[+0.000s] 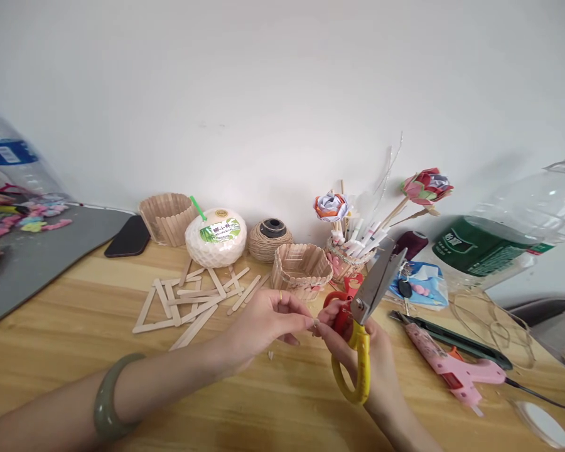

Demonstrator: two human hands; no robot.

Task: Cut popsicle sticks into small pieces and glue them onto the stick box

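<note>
My left hand [268, 319], with a ring on one finger, is closed in a pinch on a tiny pale piece [316, 322] whose kind I cannot make out. My right hand [353, 348] holds scissors [358, 333] with one yellow and one red handle, blades pointing up and right. Its thumb and fingertip meet the left fingertips at the tiny piece. Just behind the hands stands a small basket of wooden craft sticks [301, 276]. Loose craft sticks [198, 301] lie scattered beyond my left forearm. A small pale scrap [270, 356] lies on the wooden table [245, 408].
Along the wall are another craft-stick basket [167, 220], a white coconut [216, 242] with a green straw, a twine spool [269, 242] and paper flowers [332, 206]. At right are a pink glue gun [452, 364], a utility knife [461, 339] and a large plastic bottle [484, 245]. A phone [128, 237] lies left.
</note>
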